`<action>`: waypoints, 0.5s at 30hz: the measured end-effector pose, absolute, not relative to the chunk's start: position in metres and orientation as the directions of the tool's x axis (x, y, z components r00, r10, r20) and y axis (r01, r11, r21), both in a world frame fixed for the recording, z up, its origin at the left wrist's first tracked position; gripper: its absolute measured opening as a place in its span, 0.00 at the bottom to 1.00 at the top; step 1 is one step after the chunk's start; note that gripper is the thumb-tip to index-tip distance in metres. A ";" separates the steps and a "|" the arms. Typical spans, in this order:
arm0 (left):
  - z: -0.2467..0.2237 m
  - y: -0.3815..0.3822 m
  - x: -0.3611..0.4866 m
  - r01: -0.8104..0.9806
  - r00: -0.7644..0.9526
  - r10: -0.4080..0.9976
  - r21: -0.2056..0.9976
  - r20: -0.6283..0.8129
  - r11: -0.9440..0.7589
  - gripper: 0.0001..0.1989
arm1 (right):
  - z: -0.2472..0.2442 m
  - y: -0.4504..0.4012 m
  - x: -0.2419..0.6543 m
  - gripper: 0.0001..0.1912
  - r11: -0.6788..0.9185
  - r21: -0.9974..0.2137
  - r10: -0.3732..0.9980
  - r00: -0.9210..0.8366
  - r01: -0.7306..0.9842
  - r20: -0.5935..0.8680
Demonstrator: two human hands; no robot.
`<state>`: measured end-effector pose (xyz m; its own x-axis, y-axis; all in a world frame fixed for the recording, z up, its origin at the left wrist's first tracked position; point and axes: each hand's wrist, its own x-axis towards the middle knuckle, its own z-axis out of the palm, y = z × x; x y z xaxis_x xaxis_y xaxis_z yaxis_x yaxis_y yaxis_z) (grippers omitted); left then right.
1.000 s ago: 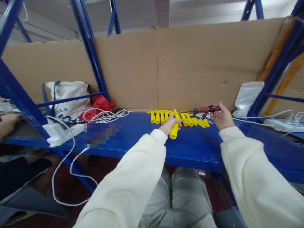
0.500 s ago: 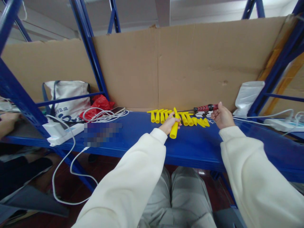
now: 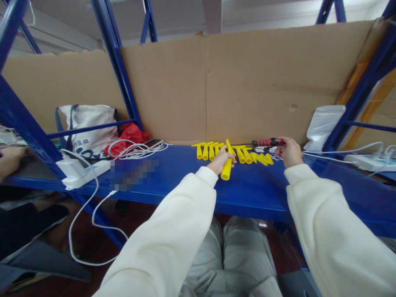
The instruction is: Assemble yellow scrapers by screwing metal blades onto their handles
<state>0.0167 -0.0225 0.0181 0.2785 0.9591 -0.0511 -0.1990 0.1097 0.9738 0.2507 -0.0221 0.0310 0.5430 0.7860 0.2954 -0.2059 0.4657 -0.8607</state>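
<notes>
My left hand [image 3: 220, 160] is closed around a yellow plastic T-shaped piece [image 3: 227, 169], its wide hollow end pointing towards me. A screwdriver [image 3: 266, 142] with a red and black handle lies level behind the yellow parts, its thin shaft running left towards the held piece. Whether the tip touches that piece I cannot tell. At the rear end of the handle, my right hand [image 3: 292, 153] grips with its fingertips. Other yellow T-shaped pieces [image 3: 205, 152] stand in a row beside my left hand. Small yellow wedge-like pieces [image 3: 263, 159] lie between the hands.
Thin white and dark sticks [image 3: 262, 149] lie behind the wedges. Cardboard [image 3: 247, 82] walls off the back of the blue shelf [image 3: 185, 181]. Leftward are a power strip [image 3: 88, 175], coiled white cable [image 3: 133, 150], red plastic bag [image 3: 131, 134] and cloth bag [image 3: 89, 128]. Another person's hand [image 3: 12, 161] shows far left.
My right hand has shifted slightly down, and its fingers have turned on the screwdriver's handle end. My left hand and the yellow piece stay in place.
</notes>
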 end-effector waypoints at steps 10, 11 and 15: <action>0.019 -0.024 0.016 -0.189 0.271 0.962 0.977 -0.042 0.096 0.44 | 0.041 -0.038 0.244 0.15 0.429 -0.839 0.851 0.462 -0.336 0.250; 0.019 -0.024 0.015 -0.192 0.269 0.962 0.976 -0.044 0.099 0.44 | 0.042 -0.039 0.243 0.16 0.416 -0.840 0.860 0.451 -0.348 0.239; 0.019 -0.024 0.016 -0.197 0.267 0.963 0.975 -0.044 0.099 0.44 | 0.043 -0.039 0.244 0.17 0.399 -0.849 0.878 0.412 -0.347 0.244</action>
<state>0.0156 -0.0235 0.0189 0.2670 0.9627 -0.0438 -0.1971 0.0991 0.9754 0.2435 -0.0389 0.0430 0.4120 0.8779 0.2441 -0.3471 0.3989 -0.8488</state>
